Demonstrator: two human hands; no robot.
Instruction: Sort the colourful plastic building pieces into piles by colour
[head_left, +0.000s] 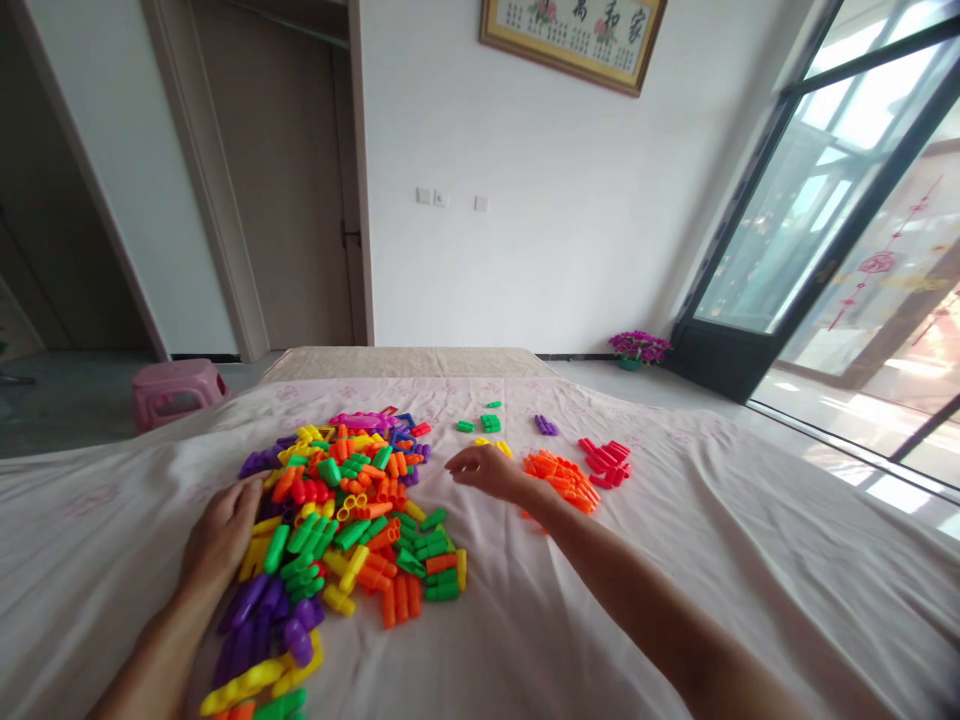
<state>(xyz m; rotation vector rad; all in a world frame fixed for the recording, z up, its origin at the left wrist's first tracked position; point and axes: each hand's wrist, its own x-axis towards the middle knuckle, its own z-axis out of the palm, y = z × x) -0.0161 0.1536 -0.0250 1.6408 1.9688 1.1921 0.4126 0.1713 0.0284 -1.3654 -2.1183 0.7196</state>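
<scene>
Head view: large pile point(373, 510) is lying unsorted left, small colour groups point(559, 478) right; left hand point(225, 520), right hand point(484, 470): fingers' grip unclear.

A pale pinkish cloth point(750, 560) with faint floral print, creased toward 3 o'clock, covers the counter point(487, 620); a beige section point(420, 364) shows at its 12 o'clock end. Seen from the counter's middle, a large mixed pile of plastic pieces point(337, 530) sprawls from 10 to 8 o'clock, with a long magenta piece point(365, 421) at 10. A few green pieces point(490, 424) lie at 12, yellow pieces point(504, 448) just nearer and partly hidden, purple pieces point(546, 426) at 1, an orange heap point(564, 480) and, just beside it, red pieces point(609, 462) at 2.
</scene>
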